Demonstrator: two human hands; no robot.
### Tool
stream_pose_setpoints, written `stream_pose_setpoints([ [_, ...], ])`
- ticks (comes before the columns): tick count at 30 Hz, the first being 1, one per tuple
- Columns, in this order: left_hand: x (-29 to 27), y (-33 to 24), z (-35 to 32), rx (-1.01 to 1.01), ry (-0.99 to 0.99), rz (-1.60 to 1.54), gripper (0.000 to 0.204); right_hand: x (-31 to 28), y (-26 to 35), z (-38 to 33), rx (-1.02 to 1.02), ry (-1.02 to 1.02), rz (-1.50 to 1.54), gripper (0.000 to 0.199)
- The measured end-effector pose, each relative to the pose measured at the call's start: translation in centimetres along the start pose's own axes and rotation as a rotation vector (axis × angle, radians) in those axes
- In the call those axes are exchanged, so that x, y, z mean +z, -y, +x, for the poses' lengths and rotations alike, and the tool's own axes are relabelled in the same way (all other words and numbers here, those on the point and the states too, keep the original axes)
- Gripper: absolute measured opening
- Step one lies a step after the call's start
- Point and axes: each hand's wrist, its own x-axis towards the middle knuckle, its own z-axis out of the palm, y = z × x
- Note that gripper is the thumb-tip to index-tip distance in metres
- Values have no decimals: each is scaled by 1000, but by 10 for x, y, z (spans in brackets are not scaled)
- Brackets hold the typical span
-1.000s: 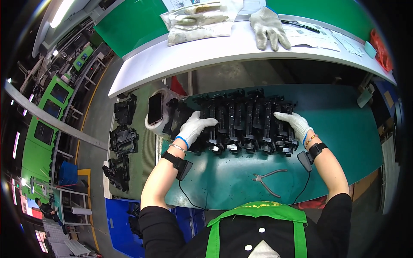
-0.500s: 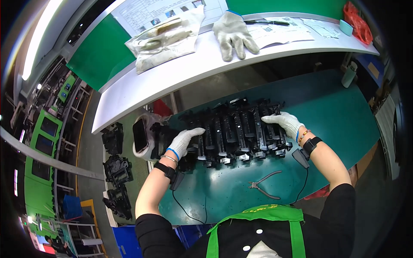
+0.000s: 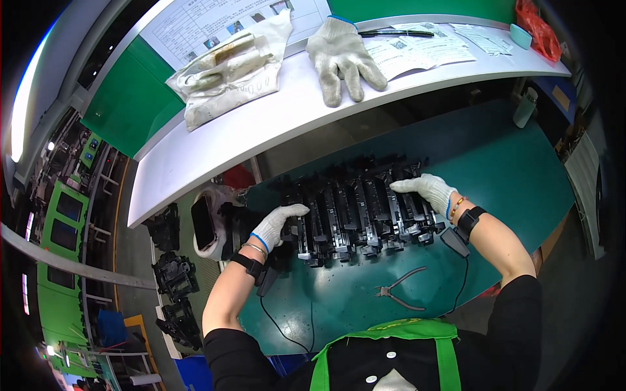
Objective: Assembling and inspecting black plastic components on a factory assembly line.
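A row of several black moulded plastic parts stands side by side on the green tabletop. My left hand, in a white knit glove, presses against the row's left end with the thumb on top. My right hand, gloved alike, grips the right end, its thumb reaching over the outermost parts. The row is squeezed between both hands; the fingers on the outer sides are largely hidden. Closer to me, a pair of cutting pliers lies with its handles spread.
A white shelf crosses beyond the row, bearing a spare glove, a plastic bag and papers. More black parts sit at the left beside a phone. A bottle stands far right. Cables hang from both wrist straps.
My view has tilted slightly, so the shelf and the tabletop appear shifted. Both hands keep their hold on the ends of the row.
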Motion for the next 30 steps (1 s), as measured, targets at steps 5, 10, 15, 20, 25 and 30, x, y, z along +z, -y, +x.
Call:
stream_pose_setpoints([
  [5, 11, 12, -15, -8, 11, 26, 28, 1, 14, -19, -12, 8, -15, 54],
  [10, 29, 22, -43, -13, 67, -123, 26, -2, 15, -16, 11, 18, -58, 52],
  [15, 33, 30, -46, -17, -71, -139, 21, -1, 3, -6, 15, 50, 30, 45],
  [20, 53, 29, -78, 274, -58, -30, 22, -4, -10, -32, -141, 66, 64, 38],
  [25, 49, 40, -108, 422, -70, 38, 22, -10, -17, -85, -326, 52, 72, 27],
  [30, 67, 55, -199, 547, -157, 97, 28, -1, -23, -128, -572, 179, 101, 24],
])
